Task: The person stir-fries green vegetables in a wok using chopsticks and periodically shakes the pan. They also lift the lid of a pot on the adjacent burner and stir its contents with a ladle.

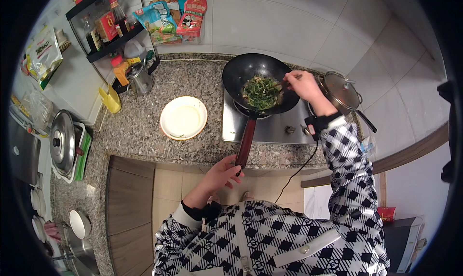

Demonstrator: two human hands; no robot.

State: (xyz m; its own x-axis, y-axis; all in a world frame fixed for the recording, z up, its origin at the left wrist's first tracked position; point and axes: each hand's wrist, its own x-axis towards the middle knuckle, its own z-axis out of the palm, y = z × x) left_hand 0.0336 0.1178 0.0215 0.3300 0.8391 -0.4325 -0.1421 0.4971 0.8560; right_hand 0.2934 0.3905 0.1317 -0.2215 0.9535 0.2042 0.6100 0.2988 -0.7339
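Observation:
A black wok sits on the left burner of the stove, with chopped leafy greens cooking in its middle. At the end of its long reddish-brown handle, my left hand has its thumb and fingers closed loosely round the tip. Over the wok's right rim, my right hand grips a thin dark stirring utensil that slants down into the greens. Its exact kind is hard to make out. A white bowl with a little residue inside stands on the counter left of the wok.
A lidded pot stands on the right burner of the steel stove, its handle pointing toward me. Behind the bowl are a metal pitcher, a yellow scoop and a seasoning rack. A cable hangs from my right wrist.

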